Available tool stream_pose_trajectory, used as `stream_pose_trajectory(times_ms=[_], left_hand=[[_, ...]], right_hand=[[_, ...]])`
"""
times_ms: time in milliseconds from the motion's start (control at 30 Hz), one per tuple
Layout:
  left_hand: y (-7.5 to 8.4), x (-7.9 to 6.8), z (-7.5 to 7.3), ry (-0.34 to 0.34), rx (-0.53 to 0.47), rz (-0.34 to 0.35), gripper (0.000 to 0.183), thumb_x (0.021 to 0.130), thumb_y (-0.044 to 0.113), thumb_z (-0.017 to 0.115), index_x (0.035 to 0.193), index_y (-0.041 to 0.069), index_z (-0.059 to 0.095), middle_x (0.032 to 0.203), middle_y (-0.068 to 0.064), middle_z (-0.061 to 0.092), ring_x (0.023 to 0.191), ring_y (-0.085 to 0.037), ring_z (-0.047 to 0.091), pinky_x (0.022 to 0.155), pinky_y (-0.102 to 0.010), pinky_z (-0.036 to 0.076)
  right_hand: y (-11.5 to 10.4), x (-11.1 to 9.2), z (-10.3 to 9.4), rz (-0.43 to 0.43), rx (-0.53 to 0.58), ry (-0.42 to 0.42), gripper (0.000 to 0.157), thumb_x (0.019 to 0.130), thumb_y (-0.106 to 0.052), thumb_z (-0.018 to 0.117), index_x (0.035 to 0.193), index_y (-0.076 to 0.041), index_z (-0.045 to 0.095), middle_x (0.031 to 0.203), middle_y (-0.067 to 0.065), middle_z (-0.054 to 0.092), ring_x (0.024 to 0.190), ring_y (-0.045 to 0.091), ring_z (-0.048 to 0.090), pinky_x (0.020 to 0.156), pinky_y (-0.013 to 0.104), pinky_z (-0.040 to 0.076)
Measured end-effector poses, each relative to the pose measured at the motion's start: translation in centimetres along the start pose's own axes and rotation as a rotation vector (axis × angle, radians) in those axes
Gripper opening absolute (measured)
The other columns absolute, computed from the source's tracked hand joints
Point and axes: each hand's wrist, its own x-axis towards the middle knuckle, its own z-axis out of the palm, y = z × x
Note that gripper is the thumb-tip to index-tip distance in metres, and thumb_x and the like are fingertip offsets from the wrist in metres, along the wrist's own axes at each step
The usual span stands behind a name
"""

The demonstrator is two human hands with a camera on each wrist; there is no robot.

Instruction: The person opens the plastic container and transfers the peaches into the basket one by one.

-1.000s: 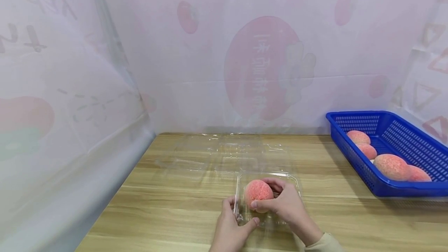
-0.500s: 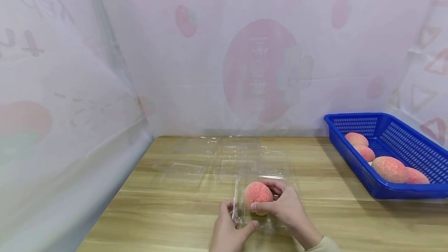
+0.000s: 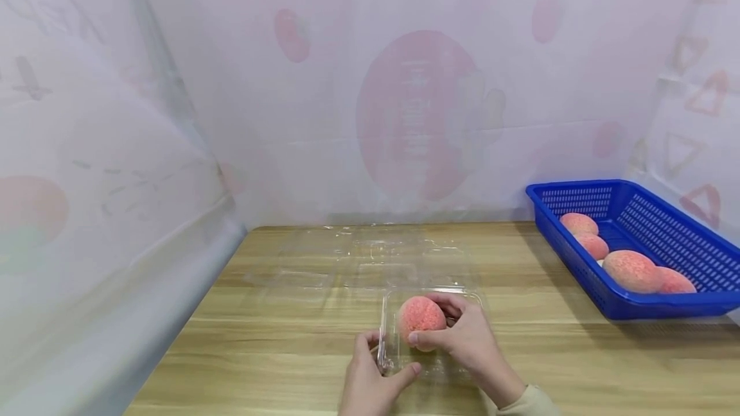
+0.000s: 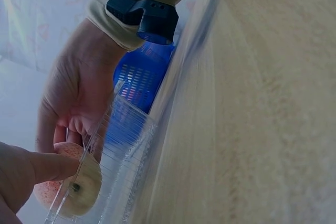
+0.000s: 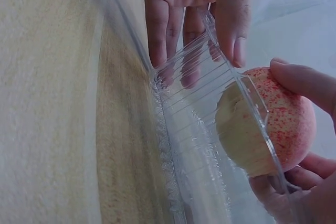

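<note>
A pink speckled peach (image 3: 421, 322) with a pale underside is held in my right hand (image 3: 471, 342), thumb on the near side and fingers round the far side. It sits partly inside a clear plastic box (image 3: 383, 334) on the table, its lower half below the rim in the right wrist view. My left hand (image 3: 372, 377) grips the box's near left corner; its fingers (image 5: 190, 72) lie along the outside of the ribbed wall (image 5: 202, 93) and its thumb (image 5: 239, 40) is over the rim. Whether the peach touches the box floor I cannot tell.
Several more clear plastic boxes (image 3: 381, 271) lie behind this one, their outlines faint. A blue mesh basket (image 3: 569, 262) with several peaches (image 3: 630, 270) stands at the right. White printed sheeting (image 3: 289, 178) walls the table (image 3: 248, 339) at the back and sides.
The head view has shifted a little, so the scene sits further left in it. Both hands keep their hold on the box and the peach, with hardly any movement against the table.
</note>
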Motion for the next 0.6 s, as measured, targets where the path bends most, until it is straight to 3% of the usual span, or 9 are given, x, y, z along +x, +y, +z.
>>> stream_pose_trajectory(times_ms=[367, 600], left_hand=[[-0.4, 0.16, 0.03, 0.028, 0.008, -0.006, 0.075, 0.059, 0.033, 0.082, 0.113, 0.005, 0.04, 0.112, -0.018, 0.052, 0.097, -0.029, 0.055, 0.077, -0.039, 0.048], [-0.41, 0.23, 0.04, 0.025, 0.007, -0.006, 0.074, 0.059, 0.033, 0.082, 0.113, 0.005, 0.04, 0.113, -0.017, 0.051, 0.098, -0.027, 0.055, 0.075, -0.037, 0.048]], right_hand=[[-0.28, 0.03, -0.17, 0.006, 0.067, 0.035, 0.072, 0.045, -0.012, 0.089, 0.111, -0.01, 0.06, 0.102, 0.003, 0.063, 0.092, 0.018, 0.059, 0.075, 0.028, 0.05], [-0.61, 0.01, -0.39, 0.004, 0.049, 0.07, 0.075, 0.043, -0.015, 0.089, 0.111, -0.01, 0.06, 0.105, 0.001, 0.062, 0.095, 0.016, 0.058, 0.078, 0.028, 0.049]])
